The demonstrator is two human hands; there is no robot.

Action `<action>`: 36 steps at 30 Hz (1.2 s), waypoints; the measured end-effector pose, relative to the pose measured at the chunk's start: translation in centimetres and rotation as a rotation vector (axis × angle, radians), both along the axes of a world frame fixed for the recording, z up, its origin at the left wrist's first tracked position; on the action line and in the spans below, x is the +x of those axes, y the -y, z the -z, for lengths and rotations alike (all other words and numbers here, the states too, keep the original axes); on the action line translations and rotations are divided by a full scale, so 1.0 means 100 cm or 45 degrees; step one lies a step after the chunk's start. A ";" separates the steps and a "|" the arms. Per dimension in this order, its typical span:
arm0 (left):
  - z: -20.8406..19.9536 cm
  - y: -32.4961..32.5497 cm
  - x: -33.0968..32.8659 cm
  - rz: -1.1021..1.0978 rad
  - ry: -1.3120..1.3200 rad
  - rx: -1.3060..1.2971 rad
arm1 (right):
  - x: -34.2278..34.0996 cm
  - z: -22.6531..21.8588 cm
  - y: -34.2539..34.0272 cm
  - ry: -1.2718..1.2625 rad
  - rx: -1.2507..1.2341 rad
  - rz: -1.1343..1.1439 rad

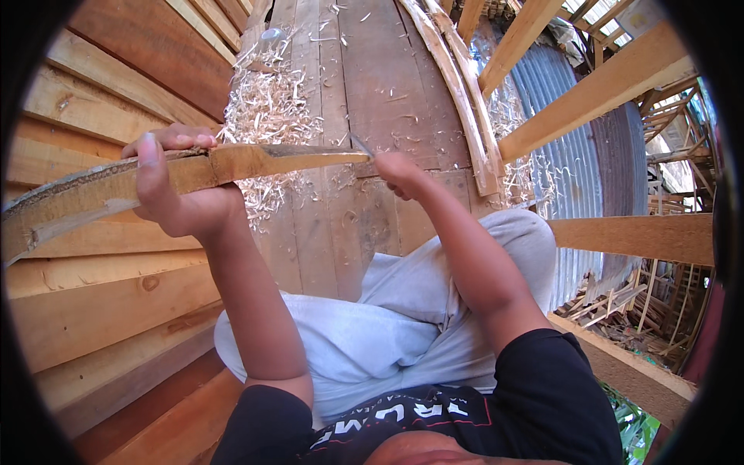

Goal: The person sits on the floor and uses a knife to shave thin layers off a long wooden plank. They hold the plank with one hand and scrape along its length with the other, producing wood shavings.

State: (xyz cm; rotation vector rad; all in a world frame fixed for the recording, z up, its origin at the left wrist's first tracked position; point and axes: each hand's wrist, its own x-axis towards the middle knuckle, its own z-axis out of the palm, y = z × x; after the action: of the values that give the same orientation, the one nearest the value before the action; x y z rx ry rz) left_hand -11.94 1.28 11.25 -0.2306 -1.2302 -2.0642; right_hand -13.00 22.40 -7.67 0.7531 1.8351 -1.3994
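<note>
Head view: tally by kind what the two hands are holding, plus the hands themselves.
Hands: 2, left hand and right hand
Curved wooden strips in hand: 1, wooden strip gripped by the left hand
Blades: 1, small blade in the right hand, at the strip's tip
Total: 4

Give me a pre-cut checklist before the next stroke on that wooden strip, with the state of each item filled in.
1. Left hand has a full grip on the wooden strip: ok.
2. Right hand closed on the blade: ok, though the handle is hidden.
3. Blade meets the strip's tapered tip: ok, it sits at the tip.
4. Left fingers away from the blade: ok, well back along the strip.
5. Blade sharpness: cannot tell.
6. Plank floor free of debris: not ok, wood shavings are heaped beyond the strip.
</note>
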 end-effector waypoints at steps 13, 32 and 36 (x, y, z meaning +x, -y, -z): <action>0.003 0.001 0.001 0.002 0.052 0.010 | -0.005 0.013 0.002 -0.102 -0.030 -0.118; 0.002 -0.001 0.002 0.056 0.024 0.031 | 0.004 0.061 -0.007 -0.729 0.884 -0.456; 0.002 0.005 0.005 0.016 0.060 0.009 | 0.003 -0.004 0.003 -0.473 0.923 -0.288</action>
State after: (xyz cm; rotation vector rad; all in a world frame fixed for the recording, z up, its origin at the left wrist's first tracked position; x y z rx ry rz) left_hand -11.42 0.82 11.05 -0.1876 -1.2521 -2.0957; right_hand -12.71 22.12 -7.29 0.6122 2.6773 -0.7412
